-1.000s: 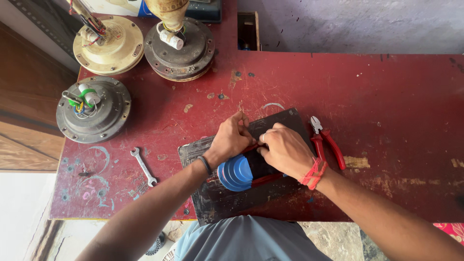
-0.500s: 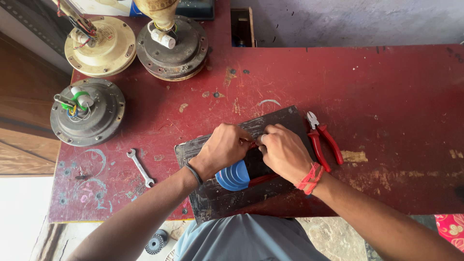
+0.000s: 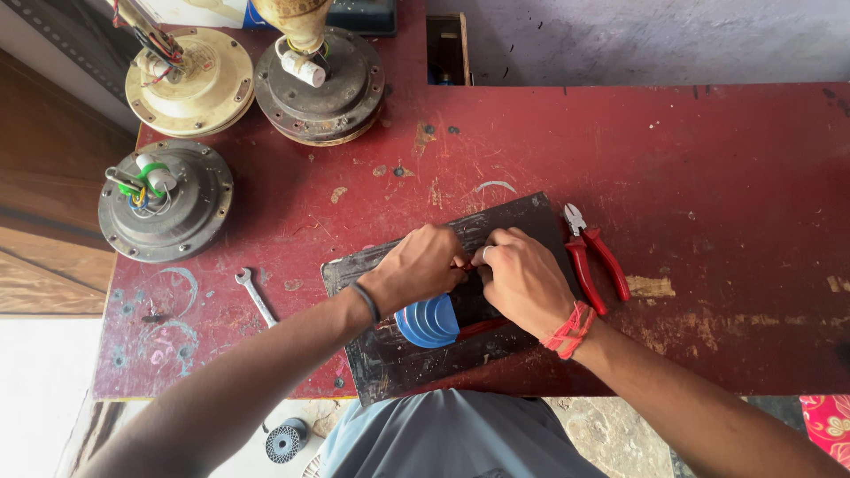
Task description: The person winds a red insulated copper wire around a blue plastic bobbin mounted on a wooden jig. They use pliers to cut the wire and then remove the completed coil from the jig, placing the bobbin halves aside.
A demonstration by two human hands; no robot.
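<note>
My left hand (image 3: 421, 265) and right hand (image 3: 522, 279) meet over the dark board (image 3: 522, 217) on the red table (image 3: 708, 177), fingers pinched on something small and red; I cannot tell what. It seems light and fiddly, best held by the fingertips. The blue ribbed spool (image 3: 427, 321) lies just at 6 o'clock of my left hand. Red pliers (image 3: 595, 257) rest at 3 o'clock. No labels show near me.
</note>
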